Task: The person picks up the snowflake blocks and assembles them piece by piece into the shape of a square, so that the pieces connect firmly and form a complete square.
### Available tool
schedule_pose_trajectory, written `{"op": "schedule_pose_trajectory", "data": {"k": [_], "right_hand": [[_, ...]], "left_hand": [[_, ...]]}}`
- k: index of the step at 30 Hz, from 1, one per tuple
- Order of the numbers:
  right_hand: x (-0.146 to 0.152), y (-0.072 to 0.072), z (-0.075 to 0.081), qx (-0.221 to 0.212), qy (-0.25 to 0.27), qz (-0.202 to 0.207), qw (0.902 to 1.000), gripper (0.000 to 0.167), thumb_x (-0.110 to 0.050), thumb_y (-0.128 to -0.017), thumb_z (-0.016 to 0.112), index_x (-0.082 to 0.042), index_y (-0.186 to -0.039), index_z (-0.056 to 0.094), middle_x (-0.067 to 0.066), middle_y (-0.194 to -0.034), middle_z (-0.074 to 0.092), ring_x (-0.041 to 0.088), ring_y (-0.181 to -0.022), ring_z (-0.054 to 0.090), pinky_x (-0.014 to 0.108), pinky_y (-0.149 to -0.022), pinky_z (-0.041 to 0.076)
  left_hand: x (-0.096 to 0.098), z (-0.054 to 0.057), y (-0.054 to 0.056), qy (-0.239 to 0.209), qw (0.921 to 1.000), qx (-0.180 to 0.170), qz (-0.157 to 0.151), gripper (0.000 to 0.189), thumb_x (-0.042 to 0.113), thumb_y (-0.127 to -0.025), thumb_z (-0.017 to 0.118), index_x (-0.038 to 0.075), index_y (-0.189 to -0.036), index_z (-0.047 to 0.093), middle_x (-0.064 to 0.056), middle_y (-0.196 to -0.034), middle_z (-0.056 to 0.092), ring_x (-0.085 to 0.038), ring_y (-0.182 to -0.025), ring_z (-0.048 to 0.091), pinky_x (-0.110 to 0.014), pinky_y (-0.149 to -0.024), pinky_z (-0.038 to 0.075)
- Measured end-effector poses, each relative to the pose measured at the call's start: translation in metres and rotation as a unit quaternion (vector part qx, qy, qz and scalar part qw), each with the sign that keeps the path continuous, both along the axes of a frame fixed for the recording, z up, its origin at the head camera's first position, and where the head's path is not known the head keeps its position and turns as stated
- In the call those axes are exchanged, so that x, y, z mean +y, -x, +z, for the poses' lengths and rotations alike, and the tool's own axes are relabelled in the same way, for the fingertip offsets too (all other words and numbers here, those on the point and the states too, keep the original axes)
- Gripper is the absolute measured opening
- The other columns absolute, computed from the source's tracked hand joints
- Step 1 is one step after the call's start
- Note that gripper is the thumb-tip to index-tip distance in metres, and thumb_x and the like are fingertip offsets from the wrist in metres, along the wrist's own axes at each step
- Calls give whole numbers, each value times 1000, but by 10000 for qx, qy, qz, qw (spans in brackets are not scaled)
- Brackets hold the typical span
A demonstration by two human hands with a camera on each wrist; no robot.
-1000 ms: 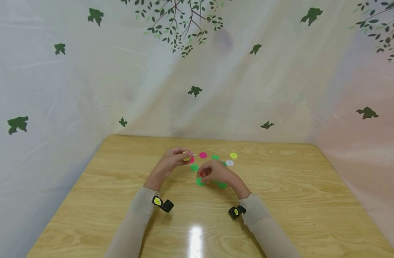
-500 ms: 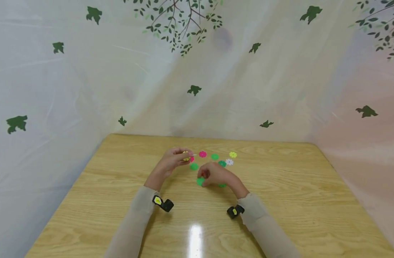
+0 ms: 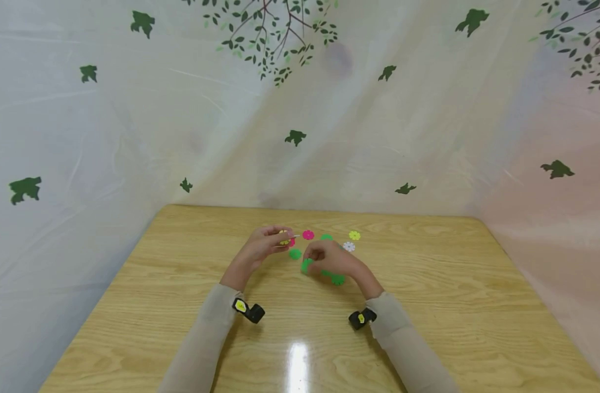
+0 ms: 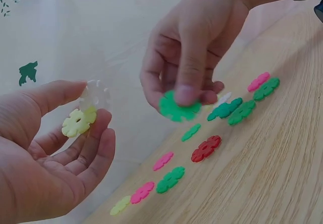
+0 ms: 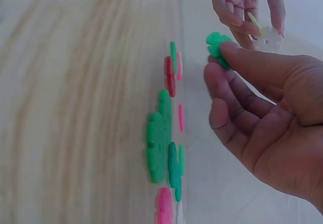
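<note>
My left hand pinches a white snowflake disc between thumb and fingers. A yellow snowflake disc is joined to it at an angle, slotted edge to edge. To the right, my right hand pinches a green snowflake disc between thumb and forefinger, raised over the table. That green disc faces the white and yellow pair, apart from it. A red disc lies on the table, hidden behind my right hand in the head view.
Loose snowflake discs lie scattered on the wooden table: a pink disc, a yellow disc, a white disc and several green ones, including a green disc between the hands. A printed cloth hangs behind the table's far edge.
My right hand has taken the near green disc from the table and moved it slightly up and away from me. My left hand stays in place with its joined pair.
</note>
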State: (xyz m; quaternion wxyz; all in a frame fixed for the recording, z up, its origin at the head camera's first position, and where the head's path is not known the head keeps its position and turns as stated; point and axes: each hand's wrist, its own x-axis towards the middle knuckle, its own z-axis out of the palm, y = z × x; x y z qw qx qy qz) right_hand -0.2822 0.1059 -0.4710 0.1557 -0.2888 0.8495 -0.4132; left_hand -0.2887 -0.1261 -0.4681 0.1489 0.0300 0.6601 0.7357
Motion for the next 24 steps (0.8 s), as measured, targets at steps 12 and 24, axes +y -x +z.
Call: {"op": "schedule_pose_trajectory", "data": {"k": [12,24], "right_hand": [[5,8,8,239,2066,-1379,9684,24,-6,-97,69,4,-118,66,33,-95,70,31,-72,72,35,-64,59],[2,5,11,163,2344,-1520,9600,23,-5,-96,70,5,-116,68,30,-94,72,23,-70,71,27,-62,57]], "left_hand": [[7,-2,-2,-171,9995,209,163,29,11,-98,69,-3,-123,66,0,-106,67,-27,-108,68,-42,-103,55],[15,-4,-4,-204,9990,362,183,28,11,-96,71,-3,-120,68,1,-104,69,-25,-101,69,-49,-106,52]]}}
